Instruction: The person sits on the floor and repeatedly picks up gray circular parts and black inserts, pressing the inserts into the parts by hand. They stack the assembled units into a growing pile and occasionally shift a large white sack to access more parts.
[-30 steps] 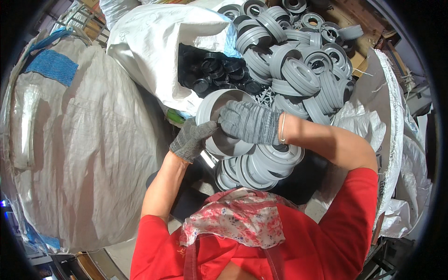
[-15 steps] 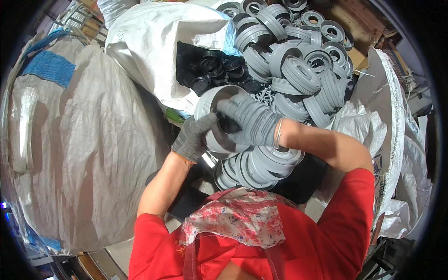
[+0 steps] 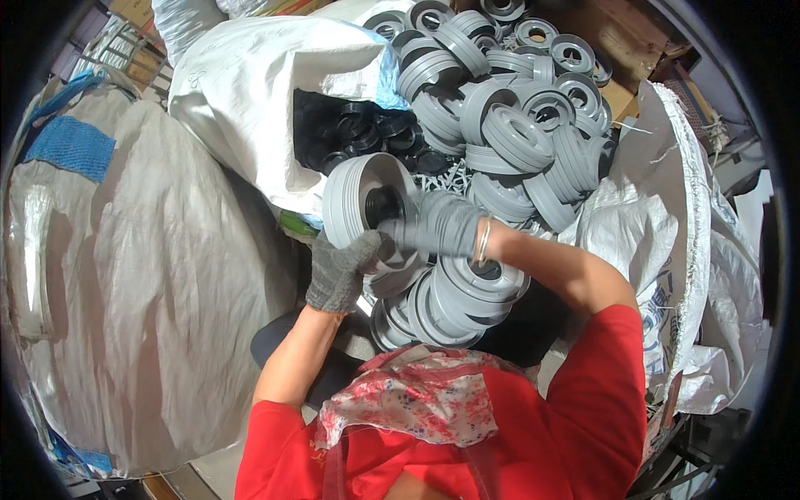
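A grey cup-shaped plastic fitting (image 3: 343, 204) with a ribbed wall is held above my lap, its wide opening tilted toward the right. My gloved left hand (image 3: 340, 271) grips its lower rim, thumb on the near edge. A round black plastic piece (image 3: 385, 205) shows inside the opening. My right hand (image 3: 446, 225), in a striped grey glove, reaches to the opening's right side; its fingers are smeared by motion, so what they hold is unclear. Just below, several grey flanged rings (image 3: 450, 308) lie stacked over my lap.
Beyond my hands stands a white sack (image 3: 242, 92), its mouth showing black caps (image 3: 358, 125). A large heap of grey rings (image 3: 517, 137) fills the back right. Big woven sacks flank me, a left one (image 3: 158, 300) and a right one (image 3: 667, 225). Small grey pieces (image 3: 450, 179) lie between.
The grey fitting has turned so its opening faces more to the right. My right hand has drawn back from over the opening to its right side. The whole view has shifted slightly.
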A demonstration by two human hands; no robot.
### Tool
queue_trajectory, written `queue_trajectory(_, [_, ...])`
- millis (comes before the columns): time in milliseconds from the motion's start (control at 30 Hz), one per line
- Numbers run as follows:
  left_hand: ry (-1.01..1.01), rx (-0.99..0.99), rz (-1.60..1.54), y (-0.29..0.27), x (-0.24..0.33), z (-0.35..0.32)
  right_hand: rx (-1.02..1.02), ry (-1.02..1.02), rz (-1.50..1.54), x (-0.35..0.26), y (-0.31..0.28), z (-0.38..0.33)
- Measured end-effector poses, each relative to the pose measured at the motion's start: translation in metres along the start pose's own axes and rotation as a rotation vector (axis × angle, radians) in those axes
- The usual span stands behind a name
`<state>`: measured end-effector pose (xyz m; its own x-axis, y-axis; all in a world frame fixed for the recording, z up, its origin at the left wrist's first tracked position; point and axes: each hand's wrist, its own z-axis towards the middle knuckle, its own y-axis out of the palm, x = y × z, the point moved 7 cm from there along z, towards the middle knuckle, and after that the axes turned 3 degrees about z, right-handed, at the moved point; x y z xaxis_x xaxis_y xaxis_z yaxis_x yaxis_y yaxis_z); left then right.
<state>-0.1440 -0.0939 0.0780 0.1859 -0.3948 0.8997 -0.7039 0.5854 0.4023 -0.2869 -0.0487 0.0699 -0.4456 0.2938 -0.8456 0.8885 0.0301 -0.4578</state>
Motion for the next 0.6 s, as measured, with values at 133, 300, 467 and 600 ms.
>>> queue_trajectory(133, [0.167, -0.044, 0.538, 0.001, -0.001, -0.004, -0.089, 0.108, 0.235, 0.011, 0.001, -0.010])
queue_trajectory(300, [0.309, -0.134, 0.859, 0.004, -0.004, 0.001, 0.698, -0.322, -0.617, 0.000, -0.072, -0.018])
queue_trajectory(467, [0.167, -0.334, 1.165, -0.015, -0.059, 0.025, 0.588, 0.322, -0.949, 0.112, -0.161, -0.008])
queue_trajectory(600, [-0.072, -0.183, 0.685, -0.022, -0.034, 0.034, 0.620, 0.306, -1.140, 0.054, -0.147, -0.018])
